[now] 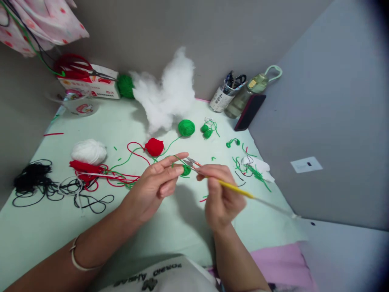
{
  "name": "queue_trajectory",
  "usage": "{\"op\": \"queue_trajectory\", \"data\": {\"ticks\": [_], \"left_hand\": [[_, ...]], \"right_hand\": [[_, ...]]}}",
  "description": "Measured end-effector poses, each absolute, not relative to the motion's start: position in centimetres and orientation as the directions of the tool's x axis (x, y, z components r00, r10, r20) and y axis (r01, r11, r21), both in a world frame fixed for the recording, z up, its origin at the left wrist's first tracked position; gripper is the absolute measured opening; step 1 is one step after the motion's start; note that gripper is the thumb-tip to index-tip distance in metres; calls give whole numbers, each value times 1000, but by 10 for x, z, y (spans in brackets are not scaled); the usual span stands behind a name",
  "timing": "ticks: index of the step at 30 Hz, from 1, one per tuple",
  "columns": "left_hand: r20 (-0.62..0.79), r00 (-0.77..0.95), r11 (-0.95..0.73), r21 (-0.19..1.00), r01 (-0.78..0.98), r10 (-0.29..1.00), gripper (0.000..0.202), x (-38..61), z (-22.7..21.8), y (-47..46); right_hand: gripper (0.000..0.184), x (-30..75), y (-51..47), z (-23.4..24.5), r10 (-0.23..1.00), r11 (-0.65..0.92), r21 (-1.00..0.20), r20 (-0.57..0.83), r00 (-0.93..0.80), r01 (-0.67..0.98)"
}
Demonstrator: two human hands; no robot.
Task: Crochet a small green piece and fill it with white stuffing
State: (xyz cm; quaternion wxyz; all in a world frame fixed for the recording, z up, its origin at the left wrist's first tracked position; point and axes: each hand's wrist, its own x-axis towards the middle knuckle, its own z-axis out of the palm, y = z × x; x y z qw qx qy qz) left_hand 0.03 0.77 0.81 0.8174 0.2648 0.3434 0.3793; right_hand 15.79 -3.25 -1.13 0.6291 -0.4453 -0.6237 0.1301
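Here, slim yellow-and-silver tool (235, 188) in right hand (223, 196), bright green yarn (186, 170)

Notes on what is obscured around the hands.
The green piece (186, 170) sits partly behind the fingers of the left hand (158, 180); its stitches are too small to tell. The tip of the yellow-handled hook (235, 188) cannot be made out; its far end blurs. The right hand (223, 198) hides part of the small scissors (192, 162). Top and left edges cut the spotted cloth (50, 22).
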Motion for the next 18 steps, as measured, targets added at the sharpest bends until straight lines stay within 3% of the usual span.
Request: {"op": "queue_trajectory", "data": {"ticks": [3, 5, 13, 18], "left_hand": [[-338, 495, 569, 688, -450, 800, 35, -1, 8, 11], [-322, 491, 548, 717, -432, 809, 32, 0, 7, 11], [-298, 386, 433, 839, -331, 873, 39, 0, 4, 6], [-313, 408, 465, 811, -355, 858, 37, -1, 7, 7]], "right_hand": [[22, 161, -29, -6, 831, 472, -879, 468, 300, 65], [19, 161, -27, -5, 883, 406, -914, 386, 269, -20], [19, 157, -27, -8, 877, 424, -905, 403, 261, -26], [19, 159, -27, -5, 891, 381, -922, 345, 295, -71]]}}
